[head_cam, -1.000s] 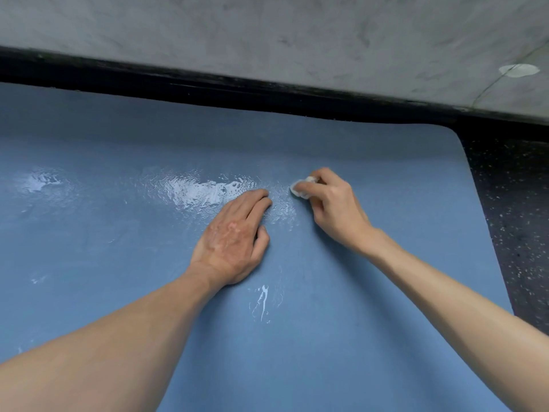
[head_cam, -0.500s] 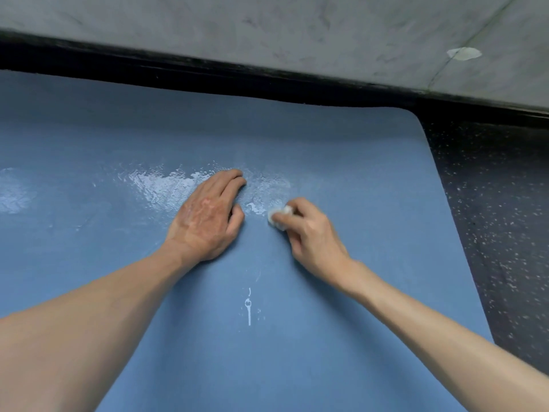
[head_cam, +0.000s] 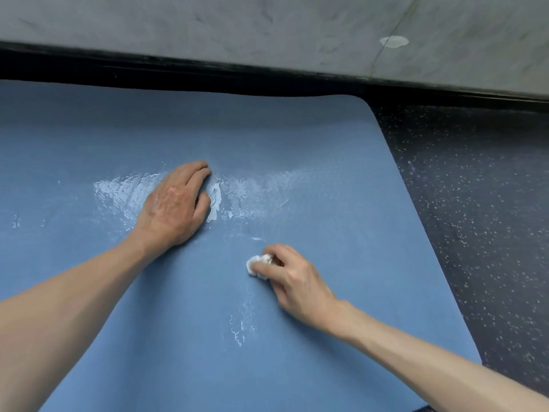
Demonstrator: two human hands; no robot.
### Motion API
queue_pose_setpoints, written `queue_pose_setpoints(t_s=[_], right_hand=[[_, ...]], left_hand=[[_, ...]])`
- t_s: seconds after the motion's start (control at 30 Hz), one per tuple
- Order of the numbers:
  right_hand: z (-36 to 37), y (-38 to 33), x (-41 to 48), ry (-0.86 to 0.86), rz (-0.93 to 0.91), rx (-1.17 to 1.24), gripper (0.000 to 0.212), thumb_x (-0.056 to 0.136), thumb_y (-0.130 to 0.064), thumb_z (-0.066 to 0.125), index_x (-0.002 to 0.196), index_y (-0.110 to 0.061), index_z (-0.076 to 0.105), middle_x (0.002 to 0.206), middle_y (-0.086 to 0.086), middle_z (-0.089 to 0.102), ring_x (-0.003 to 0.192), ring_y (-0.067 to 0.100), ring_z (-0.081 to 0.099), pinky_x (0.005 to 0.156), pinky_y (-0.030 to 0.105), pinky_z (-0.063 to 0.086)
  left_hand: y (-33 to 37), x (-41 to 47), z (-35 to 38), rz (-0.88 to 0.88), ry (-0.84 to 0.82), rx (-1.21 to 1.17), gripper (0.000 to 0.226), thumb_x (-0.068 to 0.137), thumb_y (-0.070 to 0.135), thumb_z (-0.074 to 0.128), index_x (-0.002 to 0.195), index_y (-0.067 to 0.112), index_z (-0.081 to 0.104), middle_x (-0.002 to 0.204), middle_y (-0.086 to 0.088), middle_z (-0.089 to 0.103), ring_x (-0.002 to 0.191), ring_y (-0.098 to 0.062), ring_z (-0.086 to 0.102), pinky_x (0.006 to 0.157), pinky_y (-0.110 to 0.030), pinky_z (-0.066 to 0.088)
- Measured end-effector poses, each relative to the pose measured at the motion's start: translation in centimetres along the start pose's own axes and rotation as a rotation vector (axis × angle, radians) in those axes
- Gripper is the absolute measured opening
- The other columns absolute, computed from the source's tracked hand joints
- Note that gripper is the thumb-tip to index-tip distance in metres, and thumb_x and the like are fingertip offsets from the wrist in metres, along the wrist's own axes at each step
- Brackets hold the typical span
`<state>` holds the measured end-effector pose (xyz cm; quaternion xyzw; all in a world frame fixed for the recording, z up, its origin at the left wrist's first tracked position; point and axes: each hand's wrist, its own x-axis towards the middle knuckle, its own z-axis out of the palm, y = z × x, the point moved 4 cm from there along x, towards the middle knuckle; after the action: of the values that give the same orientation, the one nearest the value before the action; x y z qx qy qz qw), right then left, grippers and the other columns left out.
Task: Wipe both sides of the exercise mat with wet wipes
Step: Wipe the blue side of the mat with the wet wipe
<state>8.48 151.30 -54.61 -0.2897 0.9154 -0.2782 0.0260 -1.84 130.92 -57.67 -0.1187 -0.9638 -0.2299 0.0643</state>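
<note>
The blue exercise mat fills most of the frame, lying flat on the floor. The left hand presses it flat-fingered at centre, on wet sheen, and could slip. The right hand pinches a balled wet wipe lower right; so small, it may leave strips unwiped.

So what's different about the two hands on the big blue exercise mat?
The left hand lies flat with fingers straight and holds nothing; the right hand curls its fingers round a scrunched white wet wipe. The left hand rests on the shiny wet patch farther away; the right hand is nearer, on a duller part. Both are down on the blue exercise mat.
</note>
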Motion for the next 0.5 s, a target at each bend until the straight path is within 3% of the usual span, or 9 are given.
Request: queue_pose_setpoints(t_s=[0.17,0.27,0.33,0.5], right_hand=[[-0.4,1.6,3.7,0.039,0.037,-0.027,0.036,0.092,-0.021,0.039,0.09,-0.007,0.072,0.087,0.013,0.057,0.075,0.03,0.056,0.062,0.036,0.051],[-0.1,1.2,3.1,0.111,0.069,-0.076,0.032,0.093,-0.016,0.04,0.092,-0.004,0.07,0.089,0.015,0.056,0.075,0.032,0.055,0.06,0.039,0.051],[0.6,-0.2,-0.5,0.083,0.047,-0.055,0.022,0.096,-0.008,0.044,0.097,-0.006,0.066,0.09,0.012,0.053,0.076,0.029,0.051,0.063,0.037,0.048],[0.3,-1.9,-5.6,-0.097,-0.046,0.043,0.018,0.095,-0.006,0.048,0.105,-0.018,0.057,0.094,0.003,0.048,0.078,0.018,0.045,0.064,0.025,0.042]], left_hand=[[1.4,-4.1,-0.5,0.036,0.004,-0.015,0.042,0.093,0.019,0.037,0.123,0.0,0.058,0.133,-0.012,0.055,0.122,-0.031,0.051,0.1,-0.04,0.041],[1.7,-8.1,-0.6,0.042,-0.025,-0.015,0.047,0.094,0.022,0.034,0.13,-0.001,0.054,0.14,-0.013,0.051,0.13,-0.031,0.046,0.109,-0.037,0.033],[1.6,-9.3,-0.2,0.046,-0.054,0.001,0.051,0.094,0.021,0.034,0.137,-0.002,0.05,0.146,-0.014,0.047,0.136,-0.03,0.042,0.116,-0.034,0.024],[1.5,-9.0,0.0,0.009,-0.086,-0.026,0.053,0.092,0.022,0.034,0.138,0.0,0.049,0.148,-0.011,0.045,0.137,-0.028,0.041,0.116,-0.038,0.027]])
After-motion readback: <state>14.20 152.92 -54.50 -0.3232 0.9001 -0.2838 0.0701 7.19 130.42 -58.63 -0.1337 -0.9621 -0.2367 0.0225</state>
